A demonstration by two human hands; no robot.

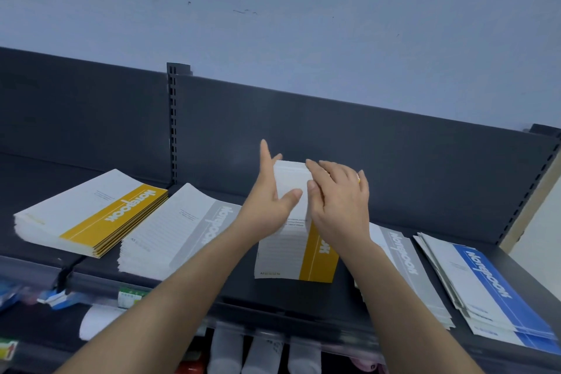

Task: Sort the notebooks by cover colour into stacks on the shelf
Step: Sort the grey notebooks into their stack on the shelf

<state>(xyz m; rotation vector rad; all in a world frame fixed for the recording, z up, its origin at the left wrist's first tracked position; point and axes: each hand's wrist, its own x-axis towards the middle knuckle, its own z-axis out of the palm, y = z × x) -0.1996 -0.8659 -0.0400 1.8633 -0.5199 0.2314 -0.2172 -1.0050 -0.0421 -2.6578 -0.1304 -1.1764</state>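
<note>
Holding a yellow notebook (296, 240) by its top end, both hands keep it tipped up over the middle of the dark shelf (273, 294). The left hand (268, 194) grips it with the thumb on the front. The right hand (340, 197) curls its fingers over the top edge. A yellow stack (91, 215) lies far left, with a grey stack (179, 237) just beside it. Another grey stack (406, 267) and a blue stack (485, 285) lie on the right.
</note>
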